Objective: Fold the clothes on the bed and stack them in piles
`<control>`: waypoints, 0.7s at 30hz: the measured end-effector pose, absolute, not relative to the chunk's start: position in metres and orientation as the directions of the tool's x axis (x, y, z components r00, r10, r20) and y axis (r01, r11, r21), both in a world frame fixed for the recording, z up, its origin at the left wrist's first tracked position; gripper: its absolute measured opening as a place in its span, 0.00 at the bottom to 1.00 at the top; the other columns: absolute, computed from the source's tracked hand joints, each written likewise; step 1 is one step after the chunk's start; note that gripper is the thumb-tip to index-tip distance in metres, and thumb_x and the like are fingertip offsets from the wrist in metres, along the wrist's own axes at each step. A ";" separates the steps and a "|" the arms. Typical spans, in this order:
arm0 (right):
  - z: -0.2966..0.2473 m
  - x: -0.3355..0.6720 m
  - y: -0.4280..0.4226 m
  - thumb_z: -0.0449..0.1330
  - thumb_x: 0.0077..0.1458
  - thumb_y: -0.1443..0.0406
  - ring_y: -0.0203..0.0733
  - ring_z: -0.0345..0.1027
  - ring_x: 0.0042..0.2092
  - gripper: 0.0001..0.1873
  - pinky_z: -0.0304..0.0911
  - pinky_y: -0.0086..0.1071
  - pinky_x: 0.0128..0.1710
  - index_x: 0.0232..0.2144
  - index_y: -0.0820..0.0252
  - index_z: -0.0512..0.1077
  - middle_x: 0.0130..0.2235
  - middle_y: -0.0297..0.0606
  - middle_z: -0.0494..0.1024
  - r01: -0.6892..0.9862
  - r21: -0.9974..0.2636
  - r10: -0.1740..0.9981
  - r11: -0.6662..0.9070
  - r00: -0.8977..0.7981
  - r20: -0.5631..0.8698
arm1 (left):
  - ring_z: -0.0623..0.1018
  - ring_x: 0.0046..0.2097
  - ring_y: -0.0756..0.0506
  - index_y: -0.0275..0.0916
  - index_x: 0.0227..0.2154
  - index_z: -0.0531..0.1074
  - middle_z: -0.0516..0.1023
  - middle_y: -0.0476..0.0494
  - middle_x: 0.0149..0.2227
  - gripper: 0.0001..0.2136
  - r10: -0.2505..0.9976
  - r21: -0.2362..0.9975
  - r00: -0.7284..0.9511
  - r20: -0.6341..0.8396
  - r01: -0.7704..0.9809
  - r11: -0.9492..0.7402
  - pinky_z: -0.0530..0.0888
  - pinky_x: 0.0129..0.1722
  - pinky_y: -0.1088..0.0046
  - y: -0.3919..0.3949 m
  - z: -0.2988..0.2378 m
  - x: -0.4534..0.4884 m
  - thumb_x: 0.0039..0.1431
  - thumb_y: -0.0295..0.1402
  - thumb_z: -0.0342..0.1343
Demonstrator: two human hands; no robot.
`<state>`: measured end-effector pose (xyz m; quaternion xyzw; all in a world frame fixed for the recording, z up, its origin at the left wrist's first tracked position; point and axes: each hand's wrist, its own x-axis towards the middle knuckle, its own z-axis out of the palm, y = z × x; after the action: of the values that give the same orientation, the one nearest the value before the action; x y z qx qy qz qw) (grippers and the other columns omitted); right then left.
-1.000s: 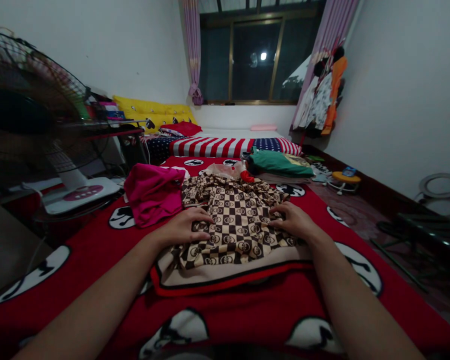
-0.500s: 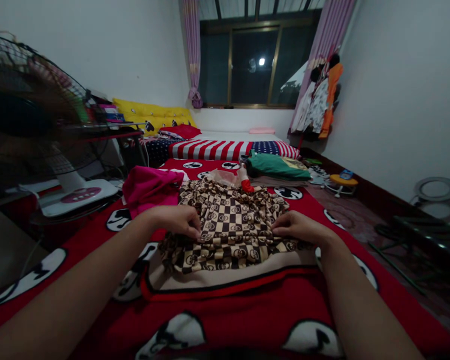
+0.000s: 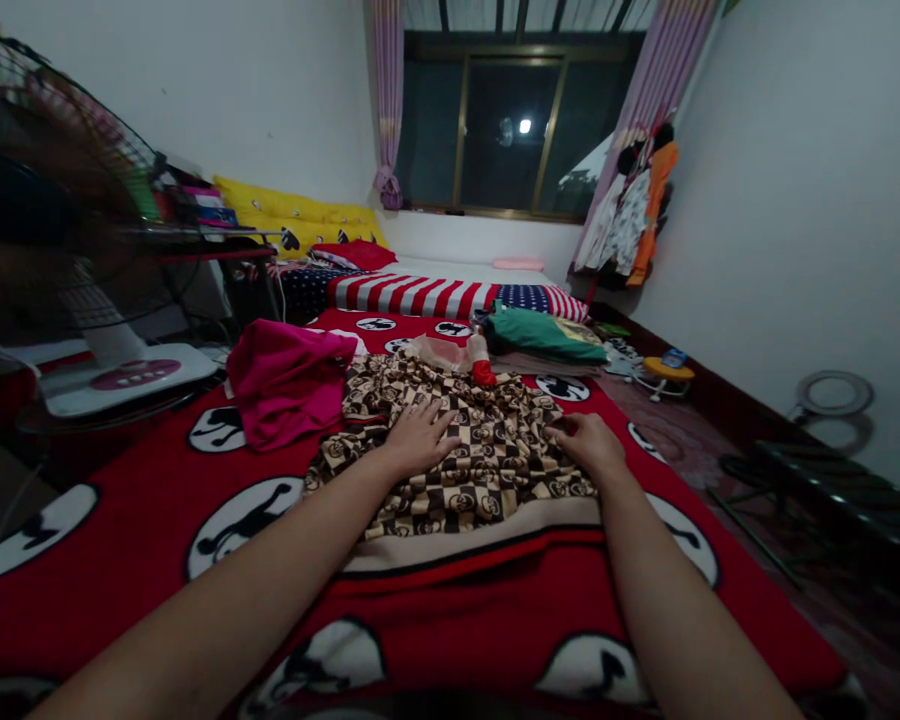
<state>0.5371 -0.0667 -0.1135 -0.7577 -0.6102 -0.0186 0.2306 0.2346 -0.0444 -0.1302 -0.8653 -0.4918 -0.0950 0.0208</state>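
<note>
A brown-and-beige checkered garment lies crumpled on the red bedspread, its exact kind unclear. My left hand rests palm down on the middle of it, fingers spread. At the garment's right side, my right hand has its fingers curled together on the cloth. A bright pink cloth is heaped to the left. Just beyond the garment sits a small white-and-red item, beside a sheer pale piece.
Folded green clothing lies at the back right of the bedspread. A running fan stands on the left. To the right are a stool with a yellow top and a dark slatted rack. Clothes hang by the window.
My left hand has moved right onto the middle of the garment, going from closed to spread flat. The garment's left part is drawn inward and more bunched. My right hand stays at the right side.
</note>
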 end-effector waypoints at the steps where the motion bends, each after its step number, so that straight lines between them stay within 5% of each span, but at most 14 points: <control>1: -0.114 0.534 -0.066 0.62 0.49 0.51 0.47 0.72 0.40 0.19 0.62 0.30 0.32 0.37 0.55 0.80 0.39 0.44 0.78 0.940 -0.322 0.922 -0.112 0.219 0.320 | 0.51 0.67 0.34 0.42 0.63 0.58 0.53 0.36 0.66 0.27 0.846 0.059 0.500 0.186 0.854 -0.517 0.52 0.62 0.51 -0.044 -0.131 0.234 0.65 0.49 0.40; 6: -0.120 0.512 -0.060 0.66 0.44 0.59 0.41 0.71 0.36 0.16 0.64 0.30 0.35 0.37 0.58 0.79 0.40 0.40 0.78 0.846 -0.512 0.940 0.148 0.040 0.338 | 0.51 0.67 0.34 0.41 0.63 0.58 0.53 0.35 0.67 0.27 0.854 0.057 0.489 0.176 0.861 -0.505 0.52 0.62 0.52 -0.045 -0.125 0.234 0.66 0.49 0.40; 11: -0.118 0.500 -0.060 0.64 0.41 0.66 0.39 0.71 0.31 0.09 0.65 0.28 0.33 0.30 0.59 0.79 0.29 0.34 0.79 0.772 -0.601 0.932 0.207 0.031 0.360 | 0.53 0.67 0.35 0.43 0.63 0.57 0.53 0.37 0.67 0.27 0.854 0.045 0.488 0.179 0.863 -0.502 0.52 0.62 0.53 -0.045 -0.127 0.235 0.65 0.49 0.40; 15: -0.108 0.521 -0.063 0.56 0.48 0.66 0.43 0.73 0.33 0.15 0.66 0.32 0.34 0.36 0.66 0.78 0.30 0.41 0.79 0.727 -0.675 0.842 0.122 0.285 0.459 | 0.51 0.67 0.35 0.42 0.64 0.56 0.51 0.37 0.67 0.28 0.860 0.055 0.483 0.166 0.866 -0.497 0.51 0.63 0.52 -0.045 -0.126 0.234 0.66 0.49 0.39; 18: -0.103 0.548 -0.064 0.55 0.48 0.65 0.46 0.73 0.33 0.18 0.66 0.34 0.33 0.39 0.68 0.76 0.33 0.46 0.78 0.615 -0.786 0.580 0.057 0.621 0.528 | 0.51 0.67 0.34 0.42 0.64 0.56 0.51 0.36 0.67 0.28 0.861 0.052 0.487 0.148 0.865 -0.499 0.51 0.63 0.52 -0.047 -0.124 0.234 0.66 0.50 0.37; 21: -0.105 0.565 -0.063 0.55 0.45 0.67 0.47 0.72 0.34 0.17 0.67 0.34 0.33 0.37 0.67 0.77 0.34 0.47 0.78 0.570 -0.821 0.411 0.006 0.747 0.522 | 0.51 0.67 0.34 0.43 0.64 0.55 0.51 0.36 0.67 0.28 0.857 0.061 0.494 0.146 0.860 -0.507 0.51 0.63 0.52 -0.047 -0.124 0.234 0.66 0.50 0.37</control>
<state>0.5651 -0.0630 -0.1049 -0.7021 -0.3495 -0.0644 0.6171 0.2341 -0.0471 -0.1237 -0.8643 -0.4966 -0.0787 0.0100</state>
